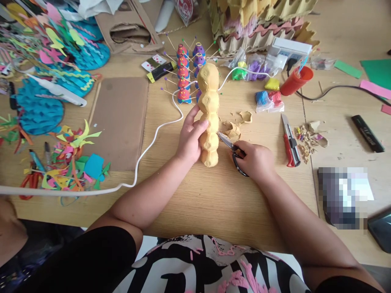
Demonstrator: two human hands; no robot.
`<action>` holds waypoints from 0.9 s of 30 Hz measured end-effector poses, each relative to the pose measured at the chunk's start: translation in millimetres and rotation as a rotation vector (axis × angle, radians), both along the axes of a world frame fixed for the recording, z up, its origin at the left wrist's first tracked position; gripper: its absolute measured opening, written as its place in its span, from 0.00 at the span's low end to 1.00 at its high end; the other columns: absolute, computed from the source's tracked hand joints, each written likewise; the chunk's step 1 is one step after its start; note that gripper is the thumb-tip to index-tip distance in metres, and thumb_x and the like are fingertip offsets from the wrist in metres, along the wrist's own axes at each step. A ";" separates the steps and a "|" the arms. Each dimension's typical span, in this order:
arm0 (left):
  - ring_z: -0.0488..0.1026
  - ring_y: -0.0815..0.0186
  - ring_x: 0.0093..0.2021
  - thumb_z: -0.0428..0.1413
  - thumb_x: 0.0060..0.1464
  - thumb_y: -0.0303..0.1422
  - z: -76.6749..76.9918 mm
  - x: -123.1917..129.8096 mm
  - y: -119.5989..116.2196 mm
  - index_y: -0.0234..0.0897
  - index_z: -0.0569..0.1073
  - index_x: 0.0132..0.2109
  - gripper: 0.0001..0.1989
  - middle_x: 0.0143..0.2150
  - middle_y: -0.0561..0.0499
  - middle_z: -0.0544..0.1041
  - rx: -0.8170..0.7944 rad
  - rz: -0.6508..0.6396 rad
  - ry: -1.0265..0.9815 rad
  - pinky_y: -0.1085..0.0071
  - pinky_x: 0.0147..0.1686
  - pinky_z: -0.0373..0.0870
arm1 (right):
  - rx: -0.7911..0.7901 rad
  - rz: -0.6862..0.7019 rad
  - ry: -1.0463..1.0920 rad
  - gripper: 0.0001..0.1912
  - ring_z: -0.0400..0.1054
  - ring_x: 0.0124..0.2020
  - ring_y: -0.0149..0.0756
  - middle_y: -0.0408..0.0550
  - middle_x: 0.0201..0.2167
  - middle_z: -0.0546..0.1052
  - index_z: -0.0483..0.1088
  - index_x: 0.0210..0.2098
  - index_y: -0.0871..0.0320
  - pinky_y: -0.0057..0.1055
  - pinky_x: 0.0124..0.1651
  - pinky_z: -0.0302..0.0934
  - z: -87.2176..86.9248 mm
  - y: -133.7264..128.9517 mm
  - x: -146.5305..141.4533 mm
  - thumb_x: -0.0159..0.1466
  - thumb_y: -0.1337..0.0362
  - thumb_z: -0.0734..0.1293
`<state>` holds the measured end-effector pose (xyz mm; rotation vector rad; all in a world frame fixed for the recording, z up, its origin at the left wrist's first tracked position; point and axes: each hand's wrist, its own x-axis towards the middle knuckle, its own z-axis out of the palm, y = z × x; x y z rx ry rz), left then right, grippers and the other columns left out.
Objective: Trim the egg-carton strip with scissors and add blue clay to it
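- Head view: left hand [190, 140] held the yellow carton strip [210, 116] over the tabletop [214, 203].
- Right hand [258, 160] gripped scissors [227, 142], tips at the strip's right edge.
- I had room between the forearms [152, 186], back to the near edge; utility knife [291, 142] bounded the right.

The single camera was worn on the person's head. From above, it looked forward and down across the table [171, 199]. The printed shirt [171, 272] was the nearest to it, at six o'clock. The left hand [191, 136] and the right hand [256, 160] were farther, around the centre; the egg trays [261, 42] stood beyond them, towards one o'clock.
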<state>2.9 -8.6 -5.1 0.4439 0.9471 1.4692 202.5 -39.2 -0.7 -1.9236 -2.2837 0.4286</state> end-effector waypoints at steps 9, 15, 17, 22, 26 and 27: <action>0.83 0.44 0.58 0.74 0.52 0.49 -12.3 -2.9 3.1 0.56 0.73 0.71 0.41 0.48 0.47 0.88 0.114 -0.051 0.076 0.56 0.52 0.77 | -0.029 0.018 -0.010 0.19 0.75 0.32 0.44 0.50 0.33 0.86 0.82 0.44 0.51 0.34 0.35 0.50 3.5 1.1 0.3 0.70 0.48 0.64; 0.85 0.58 0.53 0.67 0.61 0.40 -5.4 -1.3 2.1 0.54 0.78 0.67 0.27 0.52 0.54 0.87 0.174 -0.075 -0.073 0.67 0.48 0.78 | 0.042 0.031 0.072 0.17 0.75 0.31 0.44 0.50 0.31 0.85 0.82 0.43 0.52 0.34 0.34 0.51 -2.5 0.5 2.2 0.69 0.49 0.67; 0.84 0.57 0.54 0.65 0.62 0.41 -4.7 -1.2 2.2 0.56 0.78 0.66 0.25 0.52 0.54 0.87 0.164 -0.107 -0.130 0.65 0.47 0.80 | 0.051 0.041 0.130 0.16 0.75 0.30 0.43 0.49 0.30 0.85 0.82 0.43 0.52 0.34 0.34 0.53 -3.8 0.0 2.6 0.69 0.50 0.67; 0.82 0.56 0.63 0.60 0.67 0.46 -9.9 -2.5 3.3 0.53 0.79 0.64 0.21 0.56 0.53 0.86 0.128 -0.137 -0.155 0.64 0.53 0.81 | 0.055 0.031 0.243 0.17 0.74 0.30 0.42 0.48 0.30 0.84 0.82 0.45 0.52 0.33 0.35 0.56 -5.5 -1.8 1.6 0.68 0.49 0.68; 0.86 0.56 0.54 0.58 0.69 0.44 -10.2 -5.6 1.8 0.52 0.76 0.68 0.23 0.50 0.53 0.88 0.053 -0.180 -0.277 0.63 0.51 0.81 | 0.040 0.019 0.296 0.18 0.72 0.29 0.40 0.48 0.29 0.82 0.81 0.42 0.53 0.32 0.35 0.57 -5.2 -3.9 -0.7 0.68 0.47 0.68; 0.86 0.55 0.53 0.58 0.70 0.44 -9.7 -6.4 1.3 0.50 0.76 0.67 0.22 0.48 0.52 0.88 0.030 -0.193 -0.299 0.63 0.49 0.82 | 0.039 0.016 0.311 0.18 0.72 0.28 0.40 0.48 0.29 0.82 0.81 0.41 0.53 0.32 0.35 0.57 -5.1 -4.5 -1.3 0.68 0.46 0.67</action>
